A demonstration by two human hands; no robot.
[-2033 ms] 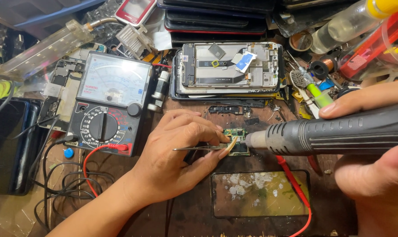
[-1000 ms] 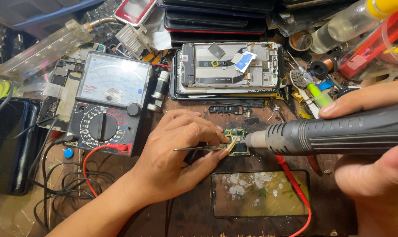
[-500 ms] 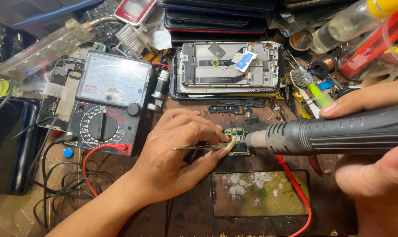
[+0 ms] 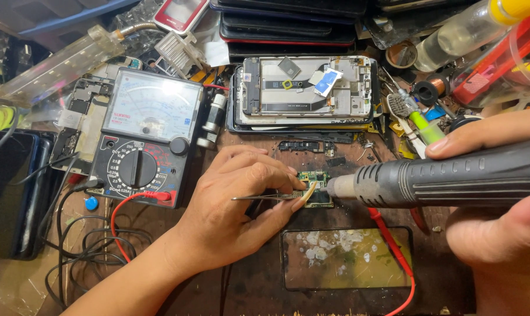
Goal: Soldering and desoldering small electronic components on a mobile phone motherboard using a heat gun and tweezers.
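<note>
- The left hand (image 4: 230, 216) rests on the worktop (image 4: 253, 287), its grip pinched on thin metal tweezers (image 4: 265, 198) between thumb and fingers.
- The tweezer tips reach a small green circuit board (image 4: 315, 188) that lies on the worktop just below the stack of opened phones.
- The right hand (image 4: 499, 193) wraps around a dark grey hot-air handpiece (image 4: 440, 178); its grip is closed on the barrel, forefinger along the top and thumb underneath.
- The handpiece's metal nozzle (image 4: 339, 186) points left and sits just beside the right edge of the circuit board, close to the tweezer tips.
- An analog multimeter (image 4: 145, 134) lies to the left of the left hand, with a red lead (image 4: 121, 225) curling from it over the worktop.
- An opened phone frame (image 4: 309, 88) lies above the board, on top of other phone parts.
- A cracked glass panel (image 4: 347, 257) with white specks lies flat below the board, near the right hand.
- A second red lead (image 4: 393, 251) runs across that panel's right side.
</note>
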